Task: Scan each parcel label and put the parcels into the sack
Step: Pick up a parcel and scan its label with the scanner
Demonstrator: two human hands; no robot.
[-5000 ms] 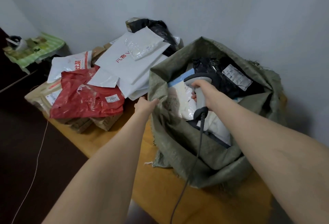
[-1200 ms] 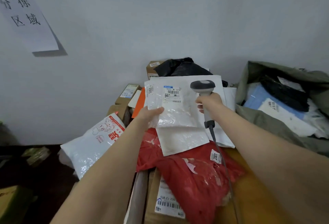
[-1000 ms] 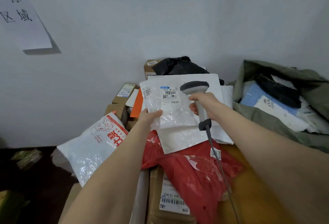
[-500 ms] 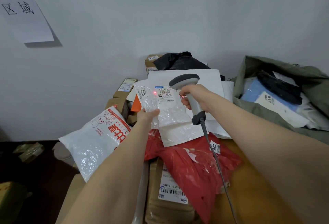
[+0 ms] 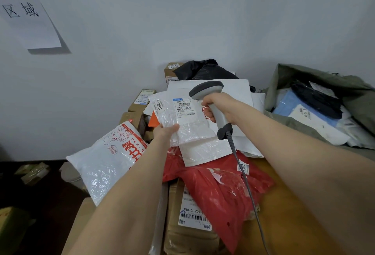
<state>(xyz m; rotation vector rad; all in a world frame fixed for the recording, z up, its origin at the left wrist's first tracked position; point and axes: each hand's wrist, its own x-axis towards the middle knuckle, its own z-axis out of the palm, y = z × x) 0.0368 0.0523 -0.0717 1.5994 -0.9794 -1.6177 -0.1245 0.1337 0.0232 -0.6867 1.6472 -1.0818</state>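
Note:
My left hand pinches the lower left corner of a small clear plastic parcel, held up over the pile with its white barcode label facing me. My right hand grips the handle of a grey corded barcode scanner, whose head sits just right of the label. The green woven sack stands open at the right, with blue, white and black parcels inside.
Below the held parcel lie white envelopes, a red plastic parcel, a labelled brown parcel and a white bag with red print. Cardboard boxes and a black bag sit by the wall. The wooden table shows at lower right.
The red scan dot seen on the parcel half a second ago is gone. The parcel and scanner have stayed close together, shifting slightly left over the pile.

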